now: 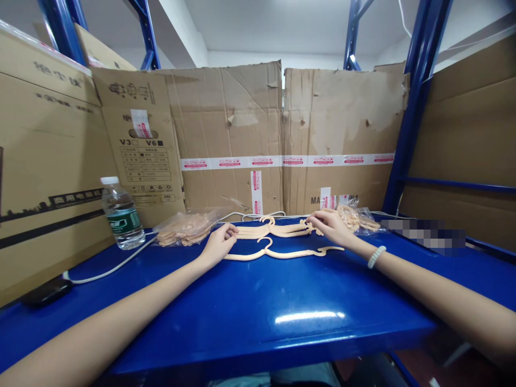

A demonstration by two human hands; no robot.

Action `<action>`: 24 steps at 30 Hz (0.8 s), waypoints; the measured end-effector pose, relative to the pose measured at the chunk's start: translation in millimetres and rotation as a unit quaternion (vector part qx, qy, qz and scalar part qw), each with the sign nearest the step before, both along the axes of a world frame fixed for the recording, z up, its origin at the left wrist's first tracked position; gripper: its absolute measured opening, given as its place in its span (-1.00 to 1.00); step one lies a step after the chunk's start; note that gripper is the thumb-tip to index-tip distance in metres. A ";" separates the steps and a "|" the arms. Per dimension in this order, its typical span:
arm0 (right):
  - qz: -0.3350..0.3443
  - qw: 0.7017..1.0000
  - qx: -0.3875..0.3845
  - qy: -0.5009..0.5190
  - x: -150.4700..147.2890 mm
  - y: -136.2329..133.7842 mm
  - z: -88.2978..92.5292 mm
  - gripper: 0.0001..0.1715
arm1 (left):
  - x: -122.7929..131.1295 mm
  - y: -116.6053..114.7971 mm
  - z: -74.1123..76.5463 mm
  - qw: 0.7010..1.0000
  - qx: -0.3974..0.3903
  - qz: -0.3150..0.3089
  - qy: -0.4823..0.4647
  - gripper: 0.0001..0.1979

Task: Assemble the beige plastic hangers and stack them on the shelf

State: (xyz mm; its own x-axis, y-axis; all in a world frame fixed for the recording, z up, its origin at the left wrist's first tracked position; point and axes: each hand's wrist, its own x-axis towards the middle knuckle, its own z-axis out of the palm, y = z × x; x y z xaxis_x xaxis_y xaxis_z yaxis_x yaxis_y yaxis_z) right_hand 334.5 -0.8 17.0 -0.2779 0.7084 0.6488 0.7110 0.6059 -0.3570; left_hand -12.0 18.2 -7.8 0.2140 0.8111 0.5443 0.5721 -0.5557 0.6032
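Several cream-coloured clothes hangers [252,232] lie stacked on the blue table, their hooks pointing to the back. My left hand [220,244] is closed at the left ends of this stack, fingers curled around them. At the right ends, my right hand [331,227] reaches in from the side with bent fingers gripping there; its fingertips are partly hidden. One single hanger [288,255] lies flat and apart, closer to me than the stack. Its left end runs up to my left hand, and its right end shows a curved notch.
Clear plastic bags of hangers lie at left [187,228] and right [357,217]. A water bottle [123,217] stands left, near a white cable [108,279] and a black device [46,293]. Cardboard boxes [229,129] wall the back; blue rack posts [417,107] rise at the sides.
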 end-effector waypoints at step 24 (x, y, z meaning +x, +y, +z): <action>-0.004 0.943 0.057 -0.327 27.0 23.8 0.1 -0.68 | -2.3 8.3 -4.4 0.999 -0.003 0.014 0.052 -0.65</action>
